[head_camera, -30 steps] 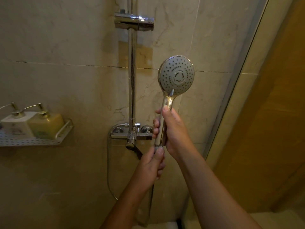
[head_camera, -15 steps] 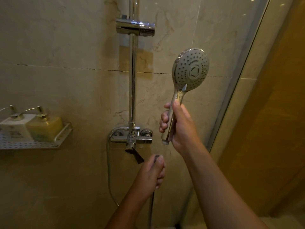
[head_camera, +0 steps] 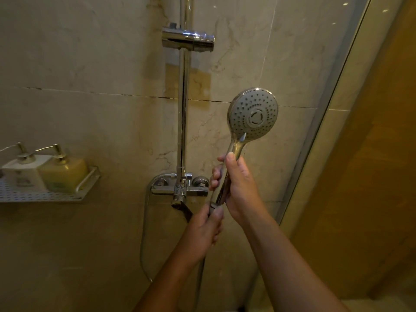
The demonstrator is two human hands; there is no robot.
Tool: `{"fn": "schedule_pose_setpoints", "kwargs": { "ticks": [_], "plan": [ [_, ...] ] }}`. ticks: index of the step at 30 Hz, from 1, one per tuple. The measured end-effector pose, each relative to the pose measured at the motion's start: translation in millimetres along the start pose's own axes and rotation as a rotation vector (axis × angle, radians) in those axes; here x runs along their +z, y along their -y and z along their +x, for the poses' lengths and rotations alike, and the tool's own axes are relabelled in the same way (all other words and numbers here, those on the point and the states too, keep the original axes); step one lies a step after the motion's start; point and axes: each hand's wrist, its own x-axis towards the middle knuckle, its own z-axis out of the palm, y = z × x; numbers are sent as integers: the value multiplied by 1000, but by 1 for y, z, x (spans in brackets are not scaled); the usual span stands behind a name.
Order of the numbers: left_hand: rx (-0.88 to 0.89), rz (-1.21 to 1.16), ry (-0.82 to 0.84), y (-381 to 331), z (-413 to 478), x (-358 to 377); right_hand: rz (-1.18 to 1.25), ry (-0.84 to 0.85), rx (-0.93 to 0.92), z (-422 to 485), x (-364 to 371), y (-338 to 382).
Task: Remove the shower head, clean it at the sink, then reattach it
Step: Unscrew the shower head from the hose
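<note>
The chrome shower head [head_camera: 253,115] has a round grey spray face that points toward me. My right hand [head_camera: 238,188] is wrapped around its handle and holds it upright, right of the rail. My left hand [head_camera: 208,228] grips the end fitting of the hose [head_camera: 144,233] just below the handle's base; the fitting touches or nearly touches the handle, and I cannot tell whether they are joined. The hose loops down from the mixer and back up behind my left forearm. The holder bracket [head_camera: 188,40] on the chrome rail [head_camera: 182,113] has nothing in it.
A chrome mixer valve [head_camera: 180,188] with a spout sits on the marble wall at the rail's foot. At left a perforated metal shelf [head_camera: 45,195] carries two pump bottles [head_camera: 63,174]. A glass panel edge [head_camera: 324,122] runs diagonally at right, with a wooden surface behind it.
The shower head had been lifted up and right, apart from the hose end. It has come back down, and my left hand has raised the hose fitting up to the handle's base.
</note>
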Motion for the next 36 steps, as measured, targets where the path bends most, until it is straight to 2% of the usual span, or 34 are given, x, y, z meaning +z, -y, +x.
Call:
{"fn": "schedule_pose_setpoints", "kwargs": {
  "ticks": [5, 10, 16, 20, 22, 27, 33, 36],
  "plan": [
    [38, 37, 21, 1, 6, -8, -2, 2, -19, 2, 1, 1],
    [49, 209, -13, 8, 19, -22, -82, -10, -54, 5, -4, 8],
    [29, 306, 31, -3, 30, -37, -237, -64, -70, 3, -17, 2],
    [54, 366, 109, -4, 36, -42, -319, -29, -63, -2, -24, -11],
    [73, 438, 97, -2, 42, -47, -349, -30, -66, -2, -30, -16],
    [200, 610, 65, -6, 57, -48, -437, -109, 50, -1, -47, -30],
    [164, 532, 45, -8, 66, -42, -475, -42, 49, 10, -59, -33],
    [203, 483, 54, -13, 73, -35, -427, -2, 29, 17, -64, -29]
  ]
}}
